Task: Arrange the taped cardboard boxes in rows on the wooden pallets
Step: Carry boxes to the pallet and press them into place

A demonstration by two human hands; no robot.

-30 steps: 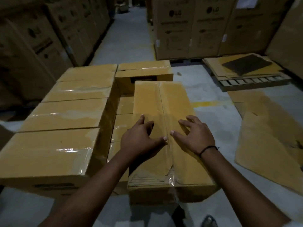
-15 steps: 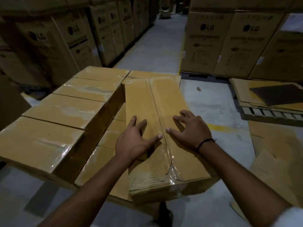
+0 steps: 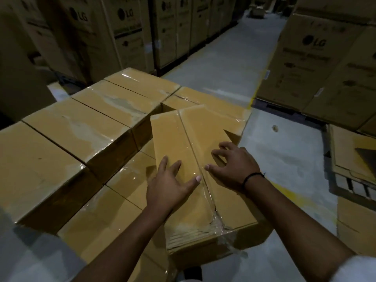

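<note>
Head view: left hand (image 3: 171, 186) spread flat, right hand (image 3: 232, 167) arched on its fingertips, both atop the taped box (image 3: 195, 137). They likely press to slide it flush with the stacked row (image 3: 81, 135).

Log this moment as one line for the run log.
step: positioning taped box | left hand: palm flat on its top | right hand: fingertips on its top | neighbours: stacked row at left

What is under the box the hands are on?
A lower layer of taped boxes shows beside its left edge, running beneath the box. What supports its right side, and any pallet, is covered.
</note>
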